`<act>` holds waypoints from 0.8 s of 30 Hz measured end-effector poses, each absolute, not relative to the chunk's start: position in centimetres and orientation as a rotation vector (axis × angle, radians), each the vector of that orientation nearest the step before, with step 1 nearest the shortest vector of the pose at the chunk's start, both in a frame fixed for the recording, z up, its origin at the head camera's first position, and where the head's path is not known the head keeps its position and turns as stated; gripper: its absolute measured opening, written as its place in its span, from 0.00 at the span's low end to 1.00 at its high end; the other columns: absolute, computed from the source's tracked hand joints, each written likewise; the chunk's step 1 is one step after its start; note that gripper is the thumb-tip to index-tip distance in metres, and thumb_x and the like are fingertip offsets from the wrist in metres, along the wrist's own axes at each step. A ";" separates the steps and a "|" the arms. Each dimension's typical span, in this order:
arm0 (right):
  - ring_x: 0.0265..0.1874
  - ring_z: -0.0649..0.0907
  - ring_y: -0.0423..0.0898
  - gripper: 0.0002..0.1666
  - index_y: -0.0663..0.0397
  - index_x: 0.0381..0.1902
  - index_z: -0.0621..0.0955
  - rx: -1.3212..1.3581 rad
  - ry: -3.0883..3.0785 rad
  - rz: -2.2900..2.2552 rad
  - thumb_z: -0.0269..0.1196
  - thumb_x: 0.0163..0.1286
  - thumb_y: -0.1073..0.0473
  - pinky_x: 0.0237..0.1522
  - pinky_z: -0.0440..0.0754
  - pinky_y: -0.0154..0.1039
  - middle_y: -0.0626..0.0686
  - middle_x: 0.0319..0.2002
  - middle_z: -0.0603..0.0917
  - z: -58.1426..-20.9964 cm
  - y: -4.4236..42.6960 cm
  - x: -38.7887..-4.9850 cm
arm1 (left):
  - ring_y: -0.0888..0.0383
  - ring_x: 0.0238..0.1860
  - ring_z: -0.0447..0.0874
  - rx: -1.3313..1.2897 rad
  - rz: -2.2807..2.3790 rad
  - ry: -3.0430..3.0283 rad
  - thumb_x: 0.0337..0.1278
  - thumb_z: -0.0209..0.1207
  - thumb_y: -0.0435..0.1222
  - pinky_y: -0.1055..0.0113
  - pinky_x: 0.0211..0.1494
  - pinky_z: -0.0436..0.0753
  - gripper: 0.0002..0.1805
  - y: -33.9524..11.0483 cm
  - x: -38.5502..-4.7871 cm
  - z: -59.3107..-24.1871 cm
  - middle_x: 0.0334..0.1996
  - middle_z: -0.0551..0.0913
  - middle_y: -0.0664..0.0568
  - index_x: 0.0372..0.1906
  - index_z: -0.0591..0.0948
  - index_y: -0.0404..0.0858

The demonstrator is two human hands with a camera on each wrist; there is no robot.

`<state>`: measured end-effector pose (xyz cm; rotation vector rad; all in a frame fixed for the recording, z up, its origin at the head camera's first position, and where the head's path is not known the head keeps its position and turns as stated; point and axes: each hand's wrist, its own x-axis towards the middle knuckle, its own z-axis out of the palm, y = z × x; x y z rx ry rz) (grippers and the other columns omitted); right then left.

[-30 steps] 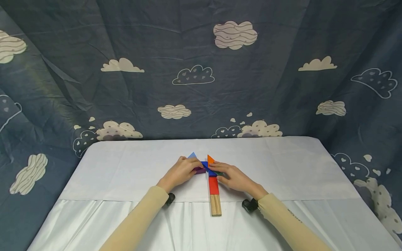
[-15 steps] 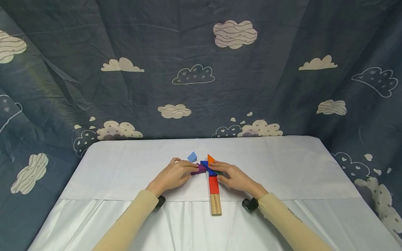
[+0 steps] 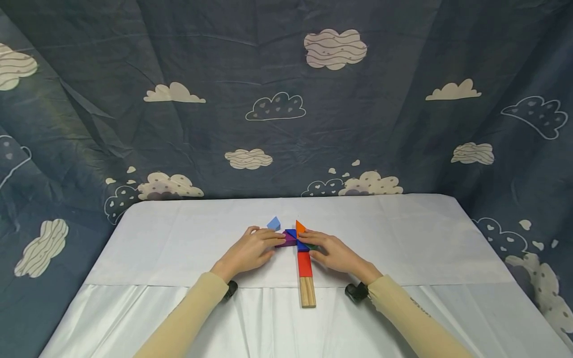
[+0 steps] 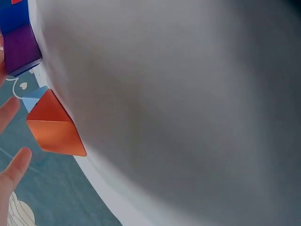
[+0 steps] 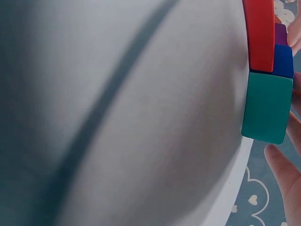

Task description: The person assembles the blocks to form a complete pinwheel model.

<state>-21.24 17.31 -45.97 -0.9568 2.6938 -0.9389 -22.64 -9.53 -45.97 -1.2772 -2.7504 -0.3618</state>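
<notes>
My left hand reaches in from the left, its extended fingers touching a purple block. That block lies against blue blocks at the centre of a small arrangement. An orange triangular block shows near the left fingers in the left wrist view. My right hand rests its fingertips over the blue blocks from the right. Beneath it is a green block, mostly hidden in the head view. Toward me extend a red block and a bare wood block; another orange block points away.
A light blue block lies apart, just beyond the left fingers. The white cloth-covered table ends at a dark cloud-patterned curtain at the back and sides.
My left hand drew back leftward, uncovering the light blue block, then edged right again. The purple block swung askew, then straightened against the blue ones. My right hand stays in place.
</notes>
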 end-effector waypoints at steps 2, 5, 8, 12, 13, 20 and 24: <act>0.68 0.65 0.54 0.26 0.57 0.64 0.74 -0.960 2.695 -0.943 0.58 0.69 0.62 0.64 0.62 0.54 0.54 0.66 0.70 -46.0 17.3 -21.3 | 0.54 0.63 0.69 -1.278 -0.366 -2.750 0.62 0.59 0.38 0.51 0.63 0.64 0.21 -9.5 -22.6 -46.0 0.61 0.76 0.56 0.61 0.78 0.45; 0.67 0.65 0.54 0.25 0.57 0.64 0.74 -0.970 2.697 -0.949 0.58 0.68 0.62 0.64 0.62 0.55 0.54 0.66 0.70 -46.0 17.4 -21.3 | 0.54 0.64 0.68 -1.275 -0.367 -2.754 0.62 0.58 0.38 0.51 0.63 0.64 0.21 -9.5 -22.6 -46.0 0.61 0.75 0.56 0.61 0.78 0.45; 0.67 0.65 0.54 0.25 0.57 0.64 0.74 -0.978 2.699 -0.947 0.58 0.69 0.62 0.64 0.62 0.54 0.54 0.66 0.70 -46.1 17.4 -21.4 | 0.53 0.64 0.67 -1.264 -0.379 -2.760 0.63 0.58 0.39 0.51 0.64 0.64 0.22 -9.5 -22.6 -46.0 0.62 0.74 0.56 0.62 0.77 0.45; 0.67 0.65 0.53 0.25 0.57 0.64 0.74 -0.986 2.700 -0.945 0.58 0.69 0.62 0.64 0.62 0.54 0.54 0.66 0.70 -46.2 17.4 -21.4 | 0.51 0.66 0.64 -1.233 -0.403 -2.759 0.63 0.58 0.39 0.50 0.64 0.62 0.24 -9.2 -22.6 -46.0 0.64 0.72 0.54 0.64 0.75 0.44; 0.67 0.65 0.53 0.25 0.57 0.64 0.74 -0.989 2.700 -0.948 0.58 0.69 0.62 0.64 0.62 0.54 0.54 0.66 0.70 -46.2 17.4 -21.4 | 0.51 0.66 0.63 -1.223 -0.403 -2.760 0.64 0.57 0.40 0.49 0.65 0.61 0.24 -9.1 -22.7 -46.0 0.64 0.71 0.54 0.65 0.74 0.43; 0.67 0.65 0.53 0.25 0.57 0.64 0.74 -0.995 2.698 -0.947 0.58 0.69 0.62 0.64 0.62 0.54 0.54 0.67 0.70 -46.1 17.4 -21.4 | 0.47 0.69 0.56 -1.201 -0.447 -2.823 0.67 0.55 0.45 0.44 0.65 0.55 0.28 -8.2 -22.9 -46.0 0.67 0.68 0.54 0.68 0.70 0.42; 0.67 0.65 0.53 0.25 0.58 0.64 0.74 -1.000 2.693 -0.947 0.58 0.69 0.62 0.64 0.61 0.54 0.54 0.66 0.70 -46.0 17.4 -21.3 | 0.47 0.70 0.54 -1.217 -0.464 -2.848 0.68 0.53 0.46 0.44 0.66 0.54 0.27 -7.8 -22.8 -46.0 0.67 0.67 0.54 0.68 0.69 0.42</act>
